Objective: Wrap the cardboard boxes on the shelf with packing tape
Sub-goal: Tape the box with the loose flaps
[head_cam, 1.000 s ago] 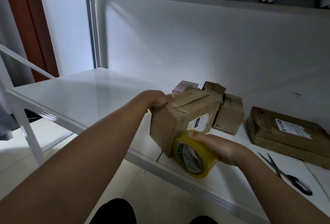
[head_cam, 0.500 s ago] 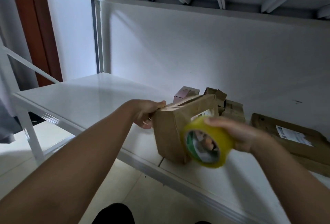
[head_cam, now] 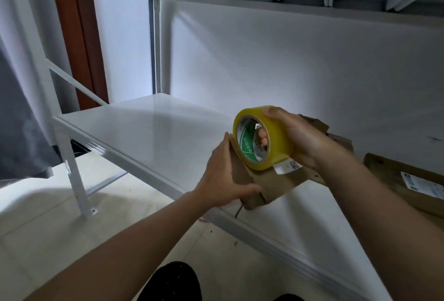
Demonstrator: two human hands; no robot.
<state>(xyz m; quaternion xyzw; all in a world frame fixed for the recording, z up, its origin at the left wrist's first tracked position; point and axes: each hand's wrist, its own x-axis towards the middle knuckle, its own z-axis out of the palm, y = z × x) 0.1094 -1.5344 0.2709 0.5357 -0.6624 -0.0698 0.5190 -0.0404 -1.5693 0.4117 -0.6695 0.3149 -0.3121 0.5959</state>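
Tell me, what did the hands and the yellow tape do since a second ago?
The right hand carried the tape roll from under the cardboard box up over its top, fingers hooked through the core. The box tipped over, so its label now faces up. The left hand slid from the far end to the near left side. Both hands kept their hold; the flat parcel stayed on the shelf.

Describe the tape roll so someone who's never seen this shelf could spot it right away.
Start at the white metal shelf and go to its front edge, where the left hand steadies a cardboard box. Directly above that box, the right hand grips the tape roll, fingers through its core. It is the only round, glossy yellow thing among dull brown cardboard, with a green-and-white printed inner ring.
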